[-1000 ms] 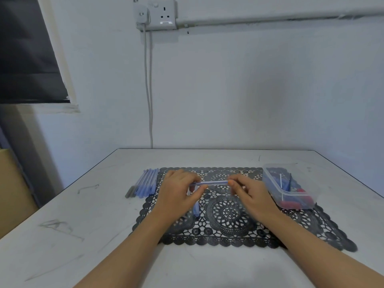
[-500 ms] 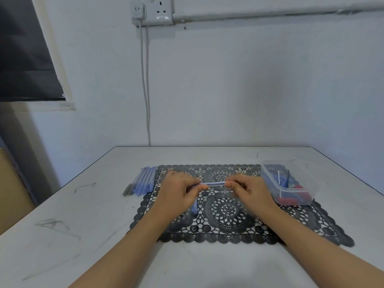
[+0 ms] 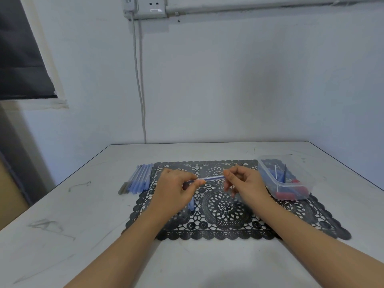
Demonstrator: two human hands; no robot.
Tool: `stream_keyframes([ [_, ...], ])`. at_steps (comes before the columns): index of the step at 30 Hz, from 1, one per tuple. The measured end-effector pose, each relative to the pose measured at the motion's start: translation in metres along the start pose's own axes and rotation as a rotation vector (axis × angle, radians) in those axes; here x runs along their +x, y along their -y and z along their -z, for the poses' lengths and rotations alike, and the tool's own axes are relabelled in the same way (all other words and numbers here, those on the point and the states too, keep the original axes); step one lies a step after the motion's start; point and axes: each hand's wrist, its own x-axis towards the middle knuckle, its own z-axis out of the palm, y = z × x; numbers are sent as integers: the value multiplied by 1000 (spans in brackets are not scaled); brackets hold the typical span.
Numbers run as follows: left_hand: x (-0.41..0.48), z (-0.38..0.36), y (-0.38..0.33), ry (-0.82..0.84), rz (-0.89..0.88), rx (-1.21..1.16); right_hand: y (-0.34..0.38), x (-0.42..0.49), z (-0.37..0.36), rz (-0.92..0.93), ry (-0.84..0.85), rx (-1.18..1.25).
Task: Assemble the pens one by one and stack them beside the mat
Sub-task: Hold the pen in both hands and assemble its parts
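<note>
wall socket (image 3: 154, 6) w/ cable (image 3: 141, 90), dark blind (image 3: 18, 53)

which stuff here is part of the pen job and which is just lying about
Job: pen, pinched by left hand and right hand; pen stack beside the mat; parts box; loose blue part on the mat.
Lying about: socket; cable; conduit.

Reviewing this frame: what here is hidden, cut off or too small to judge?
Head view:
The pen: both ends sit inside the left hand and right hand, so tip and back end are unseen.
The blue piece on the mat: mostly under the left hand; unclear what it is.
The box: parts inside too small and blurred by its cloudy wall to count.
The row of pens beside the mat: too small to count.
</note>
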Motion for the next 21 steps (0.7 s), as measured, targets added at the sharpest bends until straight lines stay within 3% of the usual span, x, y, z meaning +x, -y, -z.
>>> stream_keyframes([
  [8,1,-1,4,3,-11,34,1,-1,-3,-40,-11,149],
  [14,2,-1,6,9,-20,52,3,-1,0,-106,18,92],
  [21,3,-1,9,1,-29,88,4,-2,-3,-52,0,75],
])
